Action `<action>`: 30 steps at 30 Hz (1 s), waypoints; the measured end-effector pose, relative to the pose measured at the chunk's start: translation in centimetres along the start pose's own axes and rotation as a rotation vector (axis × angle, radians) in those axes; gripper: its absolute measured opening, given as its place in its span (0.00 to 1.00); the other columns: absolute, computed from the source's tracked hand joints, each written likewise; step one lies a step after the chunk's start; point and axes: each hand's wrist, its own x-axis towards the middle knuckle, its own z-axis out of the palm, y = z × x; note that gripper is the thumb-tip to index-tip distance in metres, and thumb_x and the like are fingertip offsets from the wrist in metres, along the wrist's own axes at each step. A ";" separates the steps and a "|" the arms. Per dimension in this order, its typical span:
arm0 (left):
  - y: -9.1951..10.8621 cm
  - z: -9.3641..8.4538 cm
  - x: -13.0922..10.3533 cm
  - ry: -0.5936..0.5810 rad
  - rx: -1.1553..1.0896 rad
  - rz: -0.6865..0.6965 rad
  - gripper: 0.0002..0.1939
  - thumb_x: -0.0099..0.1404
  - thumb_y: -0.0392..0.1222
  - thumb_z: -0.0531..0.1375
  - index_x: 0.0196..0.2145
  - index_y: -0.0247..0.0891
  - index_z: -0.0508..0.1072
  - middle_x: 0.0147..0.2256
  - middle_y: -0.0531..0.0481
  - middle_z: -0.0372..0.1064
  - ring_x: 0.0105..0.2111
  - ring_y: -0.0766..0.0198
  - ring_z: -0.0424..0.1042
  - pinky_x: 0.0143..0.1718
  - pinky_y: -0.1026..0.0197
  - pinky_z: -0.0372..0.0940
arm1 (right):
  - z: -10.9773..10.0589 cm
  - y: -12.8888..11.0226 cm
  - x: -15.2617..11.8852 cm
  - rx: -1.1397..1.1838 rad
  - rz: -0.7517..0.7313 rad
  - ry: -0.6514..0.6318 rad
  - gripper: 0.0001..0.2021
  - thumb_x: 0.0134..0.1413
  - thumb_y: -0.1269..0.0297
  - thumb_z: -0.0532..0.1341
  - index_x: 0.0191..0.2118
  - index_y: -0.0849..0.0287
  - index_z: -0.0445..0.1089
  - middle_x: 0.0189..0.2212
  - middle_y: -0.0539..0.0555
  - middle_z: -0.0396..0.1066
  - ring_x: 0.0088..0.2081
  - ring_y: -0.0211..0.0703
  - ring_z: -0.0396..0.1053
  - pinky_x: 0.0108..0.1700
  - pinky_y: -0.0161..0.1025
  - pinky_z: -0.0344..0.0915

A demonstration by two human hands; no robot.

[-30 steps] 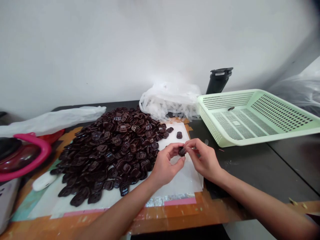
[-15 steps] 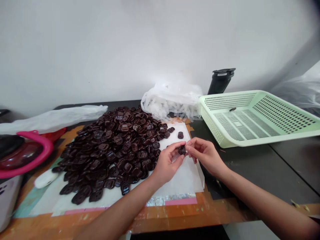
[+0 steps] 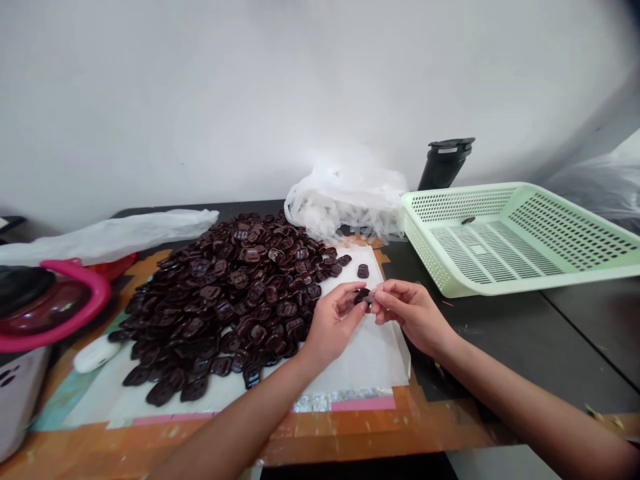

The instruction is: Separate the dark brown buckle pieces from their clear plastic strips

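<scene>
Between thumb and fingers, my left hand [image 3: 336, 319] holds a small dark brown piece [image 3: 363, 297] above the white sheet [image 3: 373, 353]. My right hand [image 3: 411, 312] is pinched at the right edge of that piece, its fingertips closed on something small and pale that I cannot make out. A large heap of similar dark brown pieces [image 3: 235, 293] lies to the left of my hands. One loose piece [image 3: 363, 271] rests on the sheet just beyond them.
A pale green basket [image 3: 450, 283] with one dark piece inside stands at the right. Behind the heap lies a plastic bag [image 3: 350, 200] of whitish bits. A black container [image 3: 445, 163], a pink-handled object [image 3: 95, 293], a white oval item [image 3: 96, 353] and a phone [image 3: 23, 393] surround the work area.
The held piece has tilted in my left hand's fingers. My right fingertips have shifted slightly against its edge. The whole view has moved a little.
</scene>
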 end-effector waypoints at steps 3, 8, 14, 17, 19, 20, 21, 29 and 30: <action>0.0 0.0 -0.1 0.061 0.068 0.025 0.10 0.60 0.37 0.61 0.41 0.34 0.71 0.40 0.43 0.74 0.40 0.60 0.74 0.44 0.59 0.67 | 0.0 -0.1 0.0 0.055 0.082 -0.043 0.11 0.51 0.57 0.66 0.33 0.60 0.72 0.26 0.52 0.75 0.24 0.34 0.72 0.28 0.31 0.70; 0.3 0.2 -0.1 0.086 0.090 0.045 0.08 0.61 0.39 0.61 0.37 0.34 0.68 0.36 0.44 0.74 0.38 0.60 0.74 0.41 0.60 0.68 | -0.1 0.0 0.3 0.109 0.230 -0.068 0.11 0.44 0.61 0.70 0.29 0.63 0.73 0.28 0.54 0.76 0.26 0.35 0.74 0.32 0.32 0.72; -0.1 0.2 -0.2 0.057 0.191 0.128 0.06 0.62 0.38 0.60 0.37 0.35 0.69 0.36 0.46 0.73 0.38 0.61 0.73 0.43 0.60 0.68 | -0.5 0.2 0.6 0.156 0.354 -0.061 0.10 0.41 0.63 0.71 0.27 0.64 0.73 0.26 0.53 0.75 0.25 0.33 0.73 0.31 0.30 0.72; -0.3 0.0 -0.3 0.032 0.251 0.156 0.06 0.63 0.37 0.59 0.39 0.36 0.70 0.37 0.46 0.73 0.40 0.61 0.73 0.45 0.59 0.67 | -0.5 0.3 0.6 0.161 0.359 -0.051 0.10 0.42 0.63 0.71 0.28 0.65 0.73 0.26 0.54 0.75 0.24 0.32 0.72 0.30 0.30 0.71; -0.2 0.0 -0.5 0.020 0.264 0.169 0.06 0.64 0.36 0.58 0.40 0.36 0.71 0.38 0.45 0.73 0.40 0.61 0.73 0.46 0.59 0.67 | -0.4 0.3 0.5 0.163 0.344 -0.050 0.11 0.43 0.62 0.70 0.28 0.64 0.73 0.26 0.53 0.75 0.24 0.31 0.72 0.30 0.29 0.71; -0.1 -0.1 -0.5 0.010 0.264 0.177 0.08 0.64 0.36 0.58 0.41 0.36 0.71 0.39 0.45 0.73 0.41 0.61 0.73 0.46 0.59 0.67 | -0.4 0.3 0.5 0.161 0.332 -0.050 0.11 0.44 0.61 0.70 0.28 0.64 0.73 0.26 0.53 0.75 0.24 0.31 0.71 0.30 0.30 0.71; 0.0 -0.1 -0.6 -0.004 0.261 0.186 0.09 0.64 0.36 0.57 0.42 0.35 0.71 0.40 0.44 0.73 0.42 0.60 0.73 0.47 0.58 0.67 | -0.3 0.4 0.5 0.156 0.315 -0.048 0.11 0.44 0.60 0.70 0.28 0.64 0.73 0.26 0.52 0.74 0.24 0.31 0.71 0.30 0.30 0.71; 0.2 -0.3 0.1 0.075 0.186 0.168 0.10 0.61 0.37 0.61 0.42 0.36 0.77 0.43 0.43 0.74 0.43 0.59 0.73 0.48 0.57 0.68 | -0.1 0.5 0.4 0.157 0.185 -0.027 0.12 0.47 0.59 0.69 0.29 0.63 0.70 0.26 0.50 0.69 0.24 0.30 0.65 0.30 0.31 0.71; 0.1 -0.3 0.2 0.077 0.157 0.141 0.10 0.60 0.37 0.62 0.41 0.36 0.77 0.42 0.43 0.74 0.43 0.59 0.73 0.48 0.56 0.67 | -0.1 0.5 0.4 0.160 0.179 -0.027 0.12 0.47 0.59 0.68 0.29 0.63 0.70 0.25 0.49 0.67 0.23 0.29 0.64 0.29 0.31 0.71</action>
